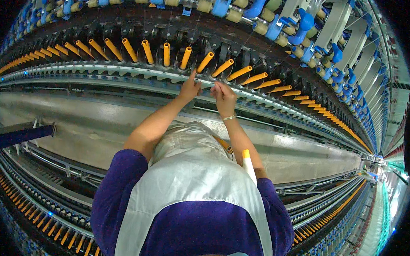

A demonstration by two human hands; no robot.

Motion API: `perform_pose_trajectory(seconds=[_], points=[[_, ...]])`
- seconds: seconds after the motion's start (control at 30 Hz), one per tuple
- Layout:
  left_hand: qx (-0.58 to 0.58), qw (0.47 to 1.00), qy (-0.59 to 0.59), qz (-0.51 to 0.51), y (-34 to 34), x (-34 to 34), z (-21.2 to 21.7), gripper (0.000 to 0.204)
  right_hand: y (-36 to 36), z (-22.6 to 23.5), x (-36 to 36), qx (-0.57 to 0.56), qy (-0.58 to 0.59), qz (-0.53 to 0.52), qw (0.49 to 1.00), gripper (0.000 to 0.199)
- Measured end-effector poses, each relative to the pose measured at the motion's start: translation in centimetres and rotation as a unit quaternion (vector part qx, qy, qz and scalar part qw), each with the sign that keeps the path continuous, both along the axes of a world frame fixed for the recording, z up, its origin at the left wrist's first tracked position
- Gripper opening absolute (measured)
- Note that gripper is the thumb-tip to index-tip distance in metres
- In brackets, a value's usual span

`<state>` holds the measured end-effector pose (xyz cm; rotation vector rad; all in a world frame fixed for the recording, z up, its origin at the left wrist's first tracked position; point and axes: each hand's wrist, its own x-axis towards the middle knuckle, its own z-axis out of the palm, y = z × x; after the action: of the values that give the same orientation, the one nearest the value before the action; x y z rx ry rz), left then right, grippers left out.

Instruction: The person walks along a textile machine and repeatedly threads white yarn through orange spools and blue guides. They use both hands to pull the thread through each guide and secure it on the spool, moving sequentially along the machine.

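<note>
Reaching up from the lower edge, both forearms meet at the metal rail (125, 72) of a long spinning frame. Left hand (189, 87): fingers pinched together, tips up against the base of one orange tube (204, 62); whether it grips a thread there is too fine to tell. Right hand (224, 97): fingers curled, half closed, resting on the rail just right of the left hand; what it holds, if anything, cannot be seen. A bangle (228, 117) sits on the right wrist.

Key relation: the tube lies directly above the left hand and slightly to its right, long axis leaning up and right, away from the rail. The left hand is the nearer of the two; the right hand sits below the next tube (222, 68) along.

Count: tubes run in a single row along the rail, roughly two dozen distinguishable before they blur together at both ends. Blue levers (222, 3) with cream rollers line the top, too crowded to count. One white bobbin with an orange tip (248, 164) sticks out of the apron pocket. A second row of orange tubes (72, 241) shows at lower left.
</note>
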<state>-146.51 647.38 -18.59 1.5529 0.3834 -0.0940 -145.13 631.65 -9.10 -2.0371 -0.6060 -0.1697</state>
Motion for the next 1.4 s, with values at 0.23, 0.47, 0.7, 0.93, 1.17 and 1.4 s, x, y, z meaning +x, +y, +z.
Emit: perform_pose_trajectory(seconds=[0.23,0.47,0.7,0.93,1.17,1.4], points=[[-0.049,0.998,-0.013,-0.03,1.0,0.0,-0.9,0.075,-1.8,-0.5,-1.0,0.003,0.044,-0.004,0.999,0.014],[0.049,0.997,-0.044,-0.037,0.7,-0.5,-0.4,0.079,-0.1,-1.8,0.3,0.01,0.042,0.003,0.999,0.013],[0.002,0.997,-0.052,-0.058,1.1,0.3,-0.1,0.083,1.8,1.5,0.6,0.038,-0.106,0.043,0.993,0.011],[-0.137,0.982,0.1,-0.084,0.2,-0.7,3.4,0.062,4.9,13.8,10.1,-0.146,-0.301,0.121,0.935,0.022],[-0.245,0.957,-0.055,-0.141,3.5,-0.5,14.4,0.044,0.5,0.6,1.7,0.28,0.447,-0.263,0.808,0.015],[-0.356,0.903,0.086,-0.225,7.4,-6.1,19.0,0.037,1.0,-0.4,3.5,0.123,0.481,0.182,0.849,0.03]])
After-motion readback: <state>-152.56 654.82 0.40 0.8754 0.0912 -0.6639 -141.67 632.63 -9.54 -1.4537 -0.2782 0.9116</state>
